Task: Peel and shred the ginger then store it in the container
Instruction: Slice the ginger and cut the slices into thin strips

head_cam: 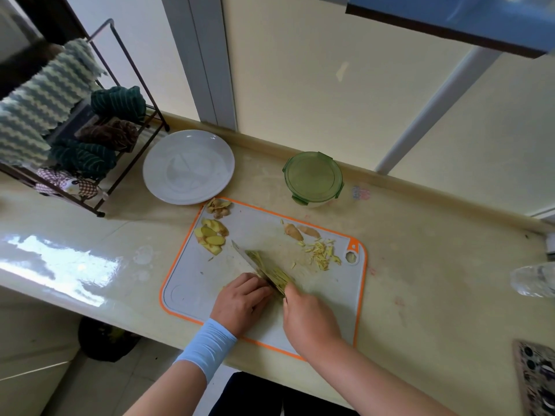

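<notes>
While the left hand (242,299), fingers (257,286) curled, pins pale-yellow ginger slices (274,276), the right hand (309,321) grips the knife (248,259).

Soft daylight, countertop (60,262) glare, warped edges

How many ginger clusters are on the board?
5: scraps at far-left corner, slices below them, two chunks far right, shreds by the hole, a batch under the knife. More may be hidden.

A white plate (188,166) lies on the counter (420,265) beside a wire rack (164,126) hung with cloths (45,97).
</notes>
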Demonstrator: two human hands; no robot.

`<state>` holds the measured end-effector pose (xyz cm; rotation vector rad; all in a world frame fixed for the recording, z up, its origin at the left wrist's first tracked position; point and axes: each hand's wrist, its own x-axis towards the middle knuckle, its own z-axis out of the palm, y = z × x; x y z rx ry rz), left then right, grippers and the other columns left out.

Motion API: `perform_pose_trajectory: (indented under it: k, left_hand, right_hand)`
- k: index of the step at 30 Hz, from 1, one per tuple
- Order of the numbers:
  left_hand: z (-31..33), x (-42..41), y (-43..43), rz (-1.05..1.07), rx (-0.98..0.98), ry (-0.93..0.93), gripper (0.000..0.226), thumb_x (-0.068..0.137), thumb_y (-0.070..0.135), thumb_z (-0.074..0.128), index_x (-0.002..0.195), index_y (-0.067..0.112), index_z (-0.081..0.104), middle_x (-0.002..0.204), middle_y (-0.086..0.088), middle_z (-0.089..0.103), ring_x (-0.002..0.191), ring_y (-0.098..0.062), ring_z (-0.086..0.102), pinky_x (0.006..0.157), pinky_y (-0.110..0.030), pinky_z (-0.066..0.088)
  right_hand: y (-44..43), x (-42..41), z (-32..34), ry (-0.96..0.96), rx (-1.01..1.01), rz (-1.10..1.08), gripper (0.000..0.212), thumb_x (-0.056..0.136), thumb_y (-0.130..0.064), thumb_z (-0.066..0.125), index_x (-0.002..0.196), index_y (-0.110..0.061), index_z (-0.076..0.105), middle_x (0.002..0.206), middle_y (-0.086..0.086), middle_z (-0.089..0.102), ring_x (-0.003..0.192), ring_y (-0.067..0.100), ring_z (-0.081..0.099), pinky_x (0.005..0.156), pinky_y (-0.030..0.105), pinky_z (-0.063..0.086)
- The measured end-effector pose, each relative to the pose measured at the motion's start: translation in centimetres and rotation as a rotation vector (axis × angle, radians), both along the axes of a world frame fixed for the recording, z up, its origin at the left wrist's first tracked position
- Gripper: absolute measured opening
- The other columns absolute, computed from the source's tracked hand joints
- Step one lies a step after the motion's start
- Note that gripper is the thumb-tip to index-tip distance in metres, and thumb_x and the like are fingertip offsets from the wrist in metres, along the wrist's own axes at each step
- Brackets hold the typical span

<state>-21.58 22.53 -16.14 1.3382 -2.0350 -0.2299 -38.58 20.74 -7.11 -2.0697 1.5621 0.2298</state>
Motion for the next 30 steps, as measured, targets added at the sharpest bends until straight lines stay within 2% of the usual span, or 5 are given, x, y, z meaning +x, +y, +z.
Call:
perform_pose_trajectory:
  k: [8,15,18,23,30]
  left_hand:
    - [-0.2,0.2,0.0,0.012,0.025,0.021,0.009,0.083,0.011,0.076,0.091,0.015,0.074,0.092,0.001,0.066,0.085,-0.02,0.059,0.075,-0.028,0.052]
    - [-0.1,0.2,0.0,0.005,0.035,0.028,0.007,0.091,0.015,0.068,0.093,0.016,0.074,0.094,0.002,0.065,0.086,-0.019,0.058,0.079,-0.024,0.05]
    - [0.0,0.1,0.0,0.006,0.038,0.03,0.007,0.089,0.013,0.07,0.093,0.016,0.073,0.094,0.002,0.064,0.085,-0.019,0.057,0.077,-0.024,0.05]
    - [0.2,0.2,0.1,0.007,0.041,0.044,0.005,0.088,0.013,0.071,0.092,0.016,0.072,0.094,0.002,0.064,0.085,-0.019,0.059,0.076,-0.025,0.051]
    - [0.1,0.3,0.0,0.008,0.035,0.031,0.002,0.089,0.016,0.071,0.09,0.015,0.073,0.093,0.001,0.065,0.087,-0.019,0.06,0.076,-0.026,0.053]
  right_hand:
    - [2.8,-3.2,1.2,0.031,0.044,0.0,0.014,0.104,-0.027,0.032,0.114,-0.024,0.041,0.099,0.008,0.065,0.094,0.031,0.064,0.064,0.034,0.033]
    - [0.6,0.0,-0.7,0.012,0.02,-0.006,0.012,0.102,-0.023,0.036,0.112,-0.021,0.043,0.097,0.012,0.065,0.092,0.034,0.064,0.062,0.034,0.034]
    - [-0.3,1.1,-0.7,0.002,0.022,0.0,0.006,0.101,-0.02,0.038,0.106,-0.021,0.041,0.096,0.012,0.065,0.091,0.035,0.064,0.061,0.034,0.036]
    - [0.9,-0.9,0.6,-0.04,0.015,-0.043,0.012,0.103,-0.031,0.035,0.105,-0.022,0.042,0.094,0.011,0.064,0.09,0.034,0.063,0.061,0.035,0.033]
    - [2.3,-2.2,0.4,-0.027,0.059,-0.051,0.01,0.103,-0.029,0.034,0.104,-0.023,0.042,0.096,0.009,0.064,0.093,0.032,0.062,0.062,0.035,0.032]
